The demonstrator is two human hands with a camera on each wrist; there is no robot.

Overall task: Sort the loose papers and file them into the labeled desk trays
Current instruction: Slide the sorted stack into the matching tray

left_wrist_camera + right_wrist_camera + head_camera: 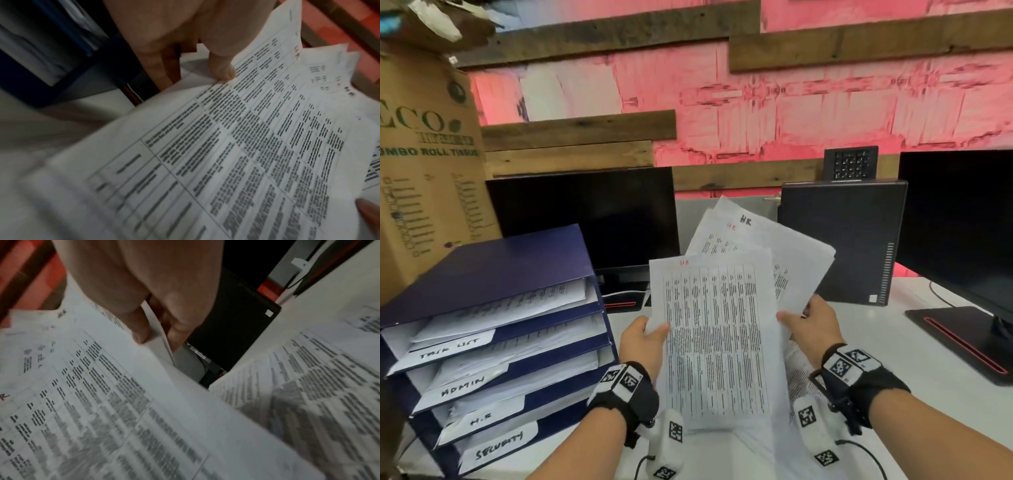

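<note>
I hold a fan of printed sheets [717, 339] marked "HR" upright above the desk. My left hand [643, 337] pinches the front sheet's left edge, thumb on its face [225, 71]. My right hand [810, 320] pinches the right edges of the sheets behind [158, 335]. The front sheet [236, 154] carries a table of text with a red "HR" at its top. To the left stands a dark blue tray stack [493, 274] with labels TASK LIST [450, 349], ADMIN [462, 385], H.R [481, 418] and SECURITY [498, 445]; papers lie in its trays.
More loose papers [308, 386] lie on the white desk [914, 346] under my hands. A monitor [585, 219] stands behind the trays, a black computer case [849, 240] and a second monitor [962, 226] at right. A cardboard box [424, 164] rises at far left.
</note>
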